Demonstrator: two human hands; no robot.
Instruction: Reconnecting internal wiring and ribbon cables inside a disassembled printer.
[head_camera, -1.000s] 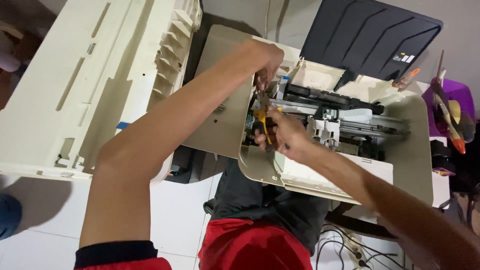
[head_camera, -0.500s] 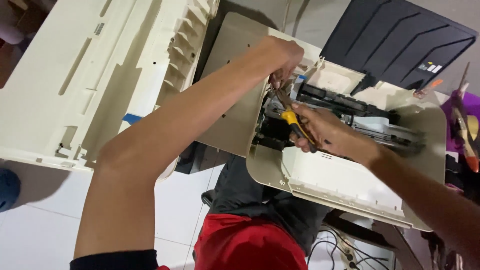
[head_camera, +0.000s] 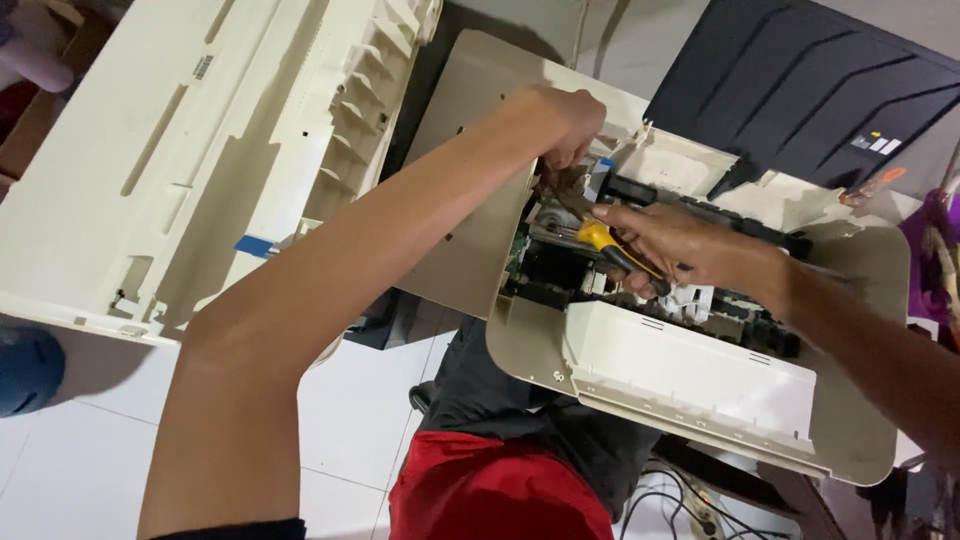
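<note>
An opened cream printer body rests on my lap, its inner mechanism exposed. My right hand grips a screwdriver with a yellow and black handle, its tip pointing left into the mechanism near the printer's left wall. My left hand reaches over the printer's upper left edge, fingers curled down into the opening just above the screwdriver tip. What those fingers pinch is hidden. The black tray lid stands open behind.
A large cream cover panel lies to the left on the white tiled floor. Cables trail on the floor under the printer. A purple object sits at the right edge, a blue thing at the left.
The view has shifted, so the printer sits further right and lower. My right hand with the screwdriver has moved slightly right inside the mechanism. The left hand stays at the opening.
</note>
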